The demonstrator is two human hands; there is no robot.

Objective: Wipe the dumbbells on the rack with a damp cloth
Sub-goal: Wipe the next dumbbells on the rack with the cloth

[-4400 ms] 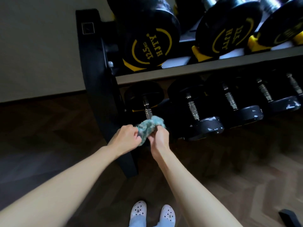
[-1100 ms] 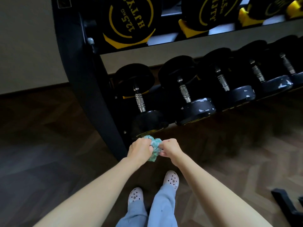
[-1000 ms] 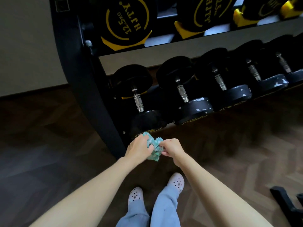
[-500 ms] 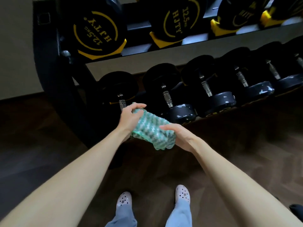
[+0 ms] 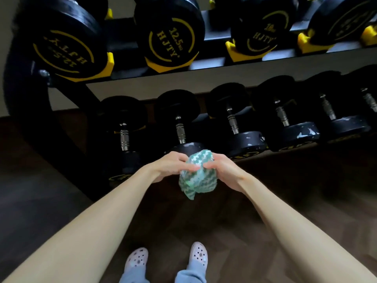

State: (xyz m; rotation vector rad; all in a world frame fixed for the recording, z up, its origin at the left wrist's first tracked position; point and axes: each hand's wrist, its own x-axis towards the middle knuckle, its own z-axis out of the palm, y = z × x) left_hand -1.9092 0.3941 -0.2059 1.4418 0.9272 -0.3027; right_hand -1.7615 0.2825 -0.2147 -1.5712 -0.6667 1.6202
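Where pale clogs (image 5: 137, 260) stand on the wood floor (image 5: 310, 193) before the rack (image 5: 224, 75), the left hand (image 5: 169, 166) and right hand (image 5: 225, 171) both clutch a bunched teal cloth (image 5: 199, 180) just short of its lower dumbbells (image 5: 234, 123); yellow-marked dumbbells (image 5: 169, 35) sit above.

A bunched teal-and-white cloth (image 5: 196, 177) is held between the left grip (image 5: 170, 166) and the right grip (image 5: 225, 170), with thumbs and fingers closed onto it, just in front of the lower-shelf dumbbells (image 5: 234, 123) of the black rack (image 5: 30, 111). Larger weights (image 5: 173, 35) marked 12.5 in yellow are seen on the upper shelf. Pale perforated clogs (image 5: 138, 259) are seen on the dark wooden floor (image 5: 306, 201) below.
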